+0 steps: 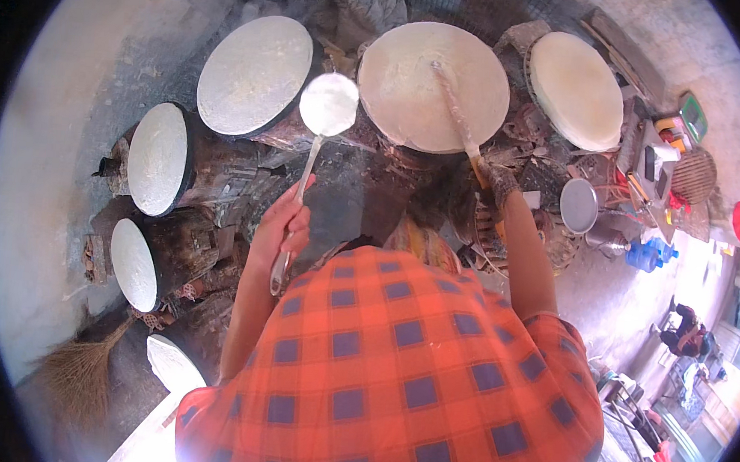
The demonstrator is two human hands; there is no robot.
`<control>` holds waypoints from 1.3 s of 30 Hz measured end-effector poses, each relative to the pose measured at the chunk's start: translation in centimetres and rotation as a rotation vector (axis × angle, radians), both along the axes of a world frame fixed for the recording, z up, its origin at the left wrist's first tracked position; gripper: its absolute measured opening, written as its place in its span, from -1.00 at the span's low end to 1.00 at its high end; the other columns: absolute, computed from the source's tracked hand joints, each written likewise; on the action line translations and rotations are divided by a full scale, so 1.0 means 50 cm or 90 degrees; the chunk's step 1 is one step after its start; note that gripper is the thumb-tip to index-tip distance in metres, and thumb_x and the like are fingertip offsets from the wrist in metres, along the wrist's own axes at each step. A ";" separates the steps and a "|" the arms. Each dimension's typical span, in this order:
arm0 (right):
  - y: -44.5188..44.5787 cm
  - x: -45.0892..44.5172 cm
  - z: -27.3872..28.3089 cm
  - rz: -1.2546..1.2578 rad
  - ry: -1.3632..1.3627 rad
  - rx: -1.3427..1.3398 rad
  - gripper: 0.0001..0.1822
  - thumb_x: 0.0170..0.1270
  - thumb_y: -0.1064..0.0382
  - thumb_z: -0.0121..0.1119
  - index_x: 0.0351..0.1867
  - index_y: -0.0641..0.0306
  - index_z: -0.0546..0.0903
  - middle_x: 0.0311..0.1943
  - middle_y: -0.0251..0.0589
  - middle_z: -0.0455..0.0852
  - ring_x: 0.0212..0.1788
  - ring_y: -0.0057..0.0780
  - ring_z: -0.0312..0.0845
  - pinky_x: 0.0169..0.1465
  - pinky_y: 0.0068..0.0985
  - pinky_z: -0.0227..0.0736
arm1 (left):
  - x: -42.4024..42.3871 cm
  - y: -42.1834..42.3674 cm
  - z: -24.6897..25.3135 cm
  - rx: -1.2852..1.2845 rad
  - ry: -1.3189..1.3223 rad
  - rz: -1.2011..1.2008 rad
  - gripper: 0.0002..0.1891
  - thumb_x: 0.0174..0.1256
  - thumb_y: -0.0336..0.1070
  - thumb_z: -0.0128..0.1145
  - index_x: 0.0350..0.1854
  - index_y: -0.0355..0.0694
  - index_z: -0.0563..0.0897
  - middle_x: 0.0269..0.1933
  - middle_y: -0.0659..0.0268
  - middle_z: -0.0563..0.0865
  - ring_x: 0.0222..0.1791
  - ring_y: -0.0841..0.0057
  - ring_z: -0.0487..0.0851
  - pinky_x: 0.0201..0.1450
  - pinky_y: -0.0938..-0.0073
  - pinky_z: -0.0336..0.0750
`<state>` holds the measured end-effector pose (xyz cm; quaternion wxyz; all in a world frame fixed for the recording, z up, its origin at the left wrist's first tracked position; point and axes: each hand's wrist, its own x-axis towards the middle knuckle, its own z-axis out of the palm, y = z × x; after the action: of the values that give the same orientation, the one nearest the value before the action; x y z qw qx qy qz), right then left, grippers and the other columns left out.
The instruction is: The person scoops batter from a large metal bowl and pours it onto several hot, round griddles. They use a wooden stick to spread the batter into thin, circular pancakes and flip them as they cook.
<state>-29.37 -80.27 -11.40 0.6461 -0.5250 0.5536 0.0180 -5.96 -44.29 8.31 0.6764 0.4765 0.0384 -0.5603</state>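
My left hand is closed around the handle of a ladle, whose round bowl shines white between two griddles. In my right hand, which looks gloved or coated in something dark, is a long-handled spreading tool; its far end rests on the pale flatbread covering the middle round griddle. Left of it, another pale flatbread covers a griddle. On the right lies a stack of round flatbreads. Two smaller griddles with white tops stand at the left.
A straw broom lies at lower left, near a white-topped surface. To the right are a round metal lid or tray, blue water bottles and a cluttered shelf. Another person is far off at right. A plastic sack stands behind.
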 end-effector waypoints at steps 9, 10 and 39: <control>-0.115 0.003 -0.209 0.437 0.186 -0.464 -0.46 0.35 -0.21 -0.03 -0.23 0.31 0.63 -0.35 0.06 0.69 -0.26 -0.08 0.61 -0.16 -0.23 0.44 | -0.009 -0.043 -0.080 0.048 0.064 -0.013 -0.59 0.51 -0.31 -0.18 0.37 -0.16 0.33 -0.54 0.50 0.33 -0.77 0.79 0.22 -0.74 0.70 0.19; -0.109 0.029 -0.189 0.347 0.174 -0.374 -0.51 0.38 -0.15 -0.06 -0.24 0.27 0.63 -0.32 0.07 0.69 -0.21 -0.08 0.62 -0.15 -0.24 0.43 | -0.011 -0.041 -0.085 0.052 0.089 -0.002 -0.59 0.51 -0.31 -0.18 0.37 -0.16 0.33 -0.54 0.50 0.34 -0.77 0.79 0.22 -0.74 0.70 0.19; -0.125 0.075 -0.096 0.693 0.195 -0.695 -0.59 0.48 0.04 -0.24 0.02 0.23 0.56 -0.19 0.12 0.71 -0.11 0.03 0.66 -0.10 -0.21 0.52 | -0.072 -0.031 -0.085 0.082 0.102 0.080 -0.56 0.50 -0.33 -0.20 0.40 -0.17 0.29 -0.54 0.47 0.34 -0.79 0.77 0.20 -0.76 0.67 0.20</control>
<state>-25.60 -86.50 -16.19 0.1132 -0.9575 0.2316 0.1296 -9.54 -45.84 4.04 0.6728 0.4689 0.1579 -0.5500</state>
